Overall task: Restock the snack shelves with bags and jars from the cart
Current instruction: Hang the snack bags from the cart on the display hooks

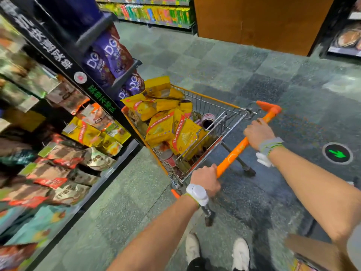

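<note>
A wire shopping cart stands in the aisle beside the snack shelves on the left. It is piled with yellow snack bags; a jar with a dark lid lies near the handle end, and another jar shows low through the wire. My left hand grips the near end of the orange cart handle. My right hand grips the same handle farther up. Both wrists carry white bands.
The shelves on the left hold yellow, red and beige bags. Purple bags fill the end rack touching the cart's front. A wooden partition stands ahead, more shelving behind it. The tiled floor has a green arrow marker at right.
</note>
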`<state>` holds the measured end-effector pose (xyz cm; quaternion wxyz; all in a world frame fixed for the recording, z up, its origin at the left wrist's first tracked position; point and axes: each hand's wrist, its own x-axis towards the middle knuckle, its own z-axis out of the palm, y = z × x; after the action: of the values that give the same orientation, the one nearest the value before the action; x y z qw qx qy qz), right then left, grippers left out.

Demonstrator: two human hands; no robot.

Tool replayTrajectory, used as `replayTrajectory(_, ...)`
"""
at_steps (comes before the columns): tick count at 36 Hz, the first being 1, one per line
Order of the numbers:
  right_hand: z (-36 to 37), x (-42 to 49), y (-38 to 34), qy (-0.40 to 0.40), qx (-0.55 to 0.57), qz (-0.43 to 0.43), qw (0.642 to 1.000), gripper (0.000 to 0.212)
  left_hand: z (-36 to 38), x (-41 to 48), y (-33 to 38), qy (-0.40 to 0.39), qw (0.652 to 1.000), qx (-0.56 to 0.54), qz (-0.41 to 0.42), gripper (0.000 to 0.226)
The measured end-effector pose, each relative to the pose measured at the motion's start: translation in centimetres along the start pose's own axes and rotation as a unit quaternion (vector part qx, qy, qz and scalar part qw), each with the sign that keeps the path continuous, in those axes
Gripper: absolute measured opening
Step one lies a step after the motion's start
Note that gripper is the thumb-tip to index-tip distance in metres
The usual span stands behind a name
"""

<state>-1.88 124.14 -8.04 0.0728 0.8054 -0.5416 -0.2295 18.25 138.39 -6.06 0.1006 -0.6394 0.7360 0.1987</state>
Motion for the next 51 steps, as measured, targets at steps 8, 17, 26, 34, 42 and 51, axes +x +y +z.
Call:
replayTrajectory(8,-1.1,4.7,0.0,0.013,0.008,-0.012,1.0,0.024,-1.7,2.8,-2.2,0.013,0.999,0.003,-0.043,0.019)
replayTrajectory(17,-2.3,9.1,0.3,0.029,-0.011,-0.03,0.999,0.023,-3.4,6.0,-3.9,0.021,0.998,-0.007,-0.063,0.014)
replayTrajectory(26,-2.2,13.1,2.2,0.048,-0.029,-0.047,0.997,0.023,-4.4,9.5,-3.6,0.036,0.997,-0.02,-0.07,0.013)
replayTrajectory(34,-2.8,16.9,3.6,0.058,-0.044,-0.051,0.996,0.022,-5.6,12.6,-3.6,0.046,0.995,-0.04,-0.083,0.018)
replayTrajectory(42,-3.1,19.4,4.6,0.086,-0.036,-0.055,0.994,0.021,-6.5,15.4,-4.0,0.034,0.995,-0.035,-0.088,0.014)
replayTrajectory(51,-3.9,20.3,4.9,0.051,0.014,-0.087,0.995,0.021,-7.0,16.2,-4.6,0.04,0.996,-0.035,-0.077,0.027)
